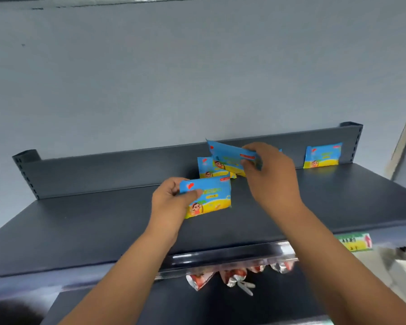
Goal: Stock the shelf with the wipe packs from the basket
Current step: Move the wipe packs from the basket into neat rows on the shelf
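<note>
Mid-frame our left hand (171, 198) pinches a blue-and-yellow cartoon wipe pack (209, 199) over the shelf (103, 219); our right hand (272, 174) grips a tilted second pack (227, 157) above a third pack (204, 167). Fourth pack (322, 155) stands far right.

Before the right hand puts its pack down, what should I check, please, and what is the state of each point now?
1. Right hand grips the tilted pack: ok, pinched at its right end.
2. Left hand grips the second pack: ok, thumb on its front.
3. Bare shelf room left of the packs: ok.
4. Middle pack upright at the back rail: cannot tell, partly hidden behind the held packs.
5. Far-right pack upright at the rail: ok.
6. More packs in the basket: cannot tell, basket not in view.
</note>
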